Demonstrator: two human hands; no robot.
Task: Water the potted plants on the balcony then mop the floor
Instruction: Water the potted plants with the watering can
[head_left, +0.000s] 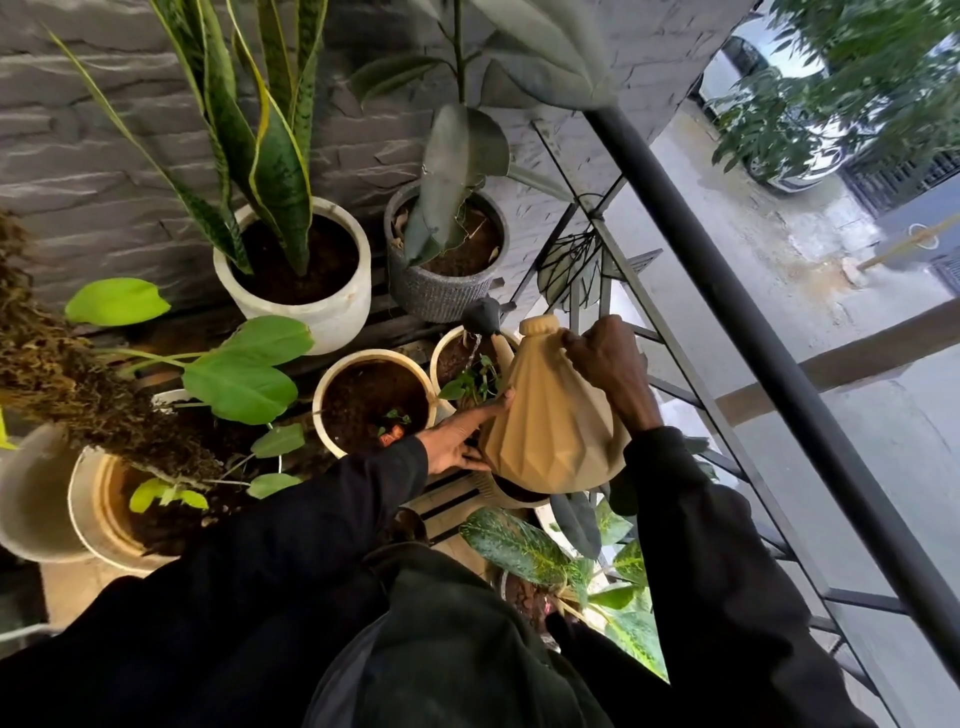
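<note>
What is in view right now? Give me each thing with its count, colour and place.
watering can: 1, tan with a dark grey spout head, tilted at centre, water running out
small cream pot: 1, cream, under the spout
seedling pot: 1, cream, left of the small cream pot
snake plant pot: 1, white, back left
rubber plant pot: 1, grey ribbed, back centre
low pot: 1, cream, lower left, light green leaves
pale pot: 1, off-white, far left edge
variegated plant: 1, speckled green, below the can
railing: 1, black, along the right
wall: 1, grey stone, behind the pots
left hand: 1, dark sleeve, straight fingers against the can's side
right hand: 1, dark sleeve, grip round the can's top
</note>
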